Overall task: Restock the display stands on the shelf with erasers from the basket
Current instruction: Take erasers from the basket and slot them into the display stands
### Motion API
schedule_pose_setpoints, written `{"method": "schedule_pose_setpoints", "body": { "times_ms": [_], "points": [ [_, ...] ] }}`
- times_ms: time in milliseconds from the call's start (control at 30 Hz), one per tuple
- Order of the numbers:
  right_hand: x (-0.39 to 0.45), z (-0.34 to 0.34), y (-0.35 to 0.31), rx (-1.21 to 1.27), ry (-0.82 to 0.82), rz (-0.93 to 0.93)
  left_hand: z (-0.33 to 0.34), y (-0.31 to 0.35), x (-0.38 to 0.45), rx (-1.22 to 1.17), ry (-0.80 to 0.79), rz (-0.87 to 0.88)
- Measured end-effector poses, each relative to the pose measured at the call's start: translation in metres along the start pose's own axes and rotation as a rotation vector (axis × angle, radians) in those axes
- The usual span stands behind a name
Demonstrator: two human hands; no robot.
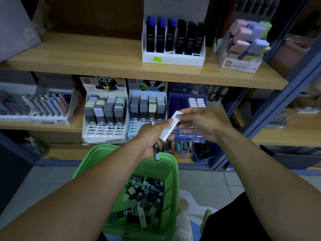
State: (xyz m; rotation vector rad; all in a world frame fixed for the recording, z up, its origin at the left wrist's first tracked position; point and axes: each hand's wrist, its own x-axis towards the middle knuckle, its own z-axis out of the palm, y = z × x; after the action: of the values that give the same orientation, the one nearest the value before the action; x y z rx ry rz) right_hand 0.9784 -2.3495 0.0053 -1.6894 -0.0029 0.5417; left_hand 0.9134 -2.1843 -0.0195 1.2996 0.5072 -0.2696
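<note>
Head view: wooden shelf (121, 70), green plastic basket (173, 171) near, blue slotted display stand (175, 101). Left hand (152, 136) grips spare erasers; right hand (201, 124) pinches the light, stiff white sleeved eraser (171, 126) by its far end.

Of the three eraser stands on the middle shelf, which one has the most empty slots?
The blue stand on the right, behind the hands: only a few white erasers sit at its back right, while both white panda stands beside it are largely filled.
</note>
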Motion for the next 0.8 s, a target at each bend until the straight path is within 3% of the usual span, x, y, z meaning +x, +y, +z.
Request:
{"method": "schedule_pose_setpoints", "body": {
  "times_ms": [100, 167, 333, 533, 800],
  "points": [
    [0.003, -0.009, 0.0, 0.126, 0.114, -0.034, 0.005, 0.0, -0.001, -0.064, -0.024, -0.082],
    [0.005, -0.022, -0.001, 0.065, 0.231, -0.106, 0.004, -0.001, 0.002, -0.141, 0.004, -0.155],
    [0.017, -0.059, 0.019, -0.579, 0.36, -0.292, -0.002, -0.004, 0.008, -0.258, 0.036, -0.214],
    [0.024, -0.069, 0.025, -0.648, 0.376, -0.325, 0.004, 0.002, 0.004, -0.273, -0.053, -0.161],
    [0.019, -0.072, 0.019, -0.698, 0.292, -0.322, 0.006, -0.002, 0.01, -0.313, -0.007, -0.083]
  ]
}}
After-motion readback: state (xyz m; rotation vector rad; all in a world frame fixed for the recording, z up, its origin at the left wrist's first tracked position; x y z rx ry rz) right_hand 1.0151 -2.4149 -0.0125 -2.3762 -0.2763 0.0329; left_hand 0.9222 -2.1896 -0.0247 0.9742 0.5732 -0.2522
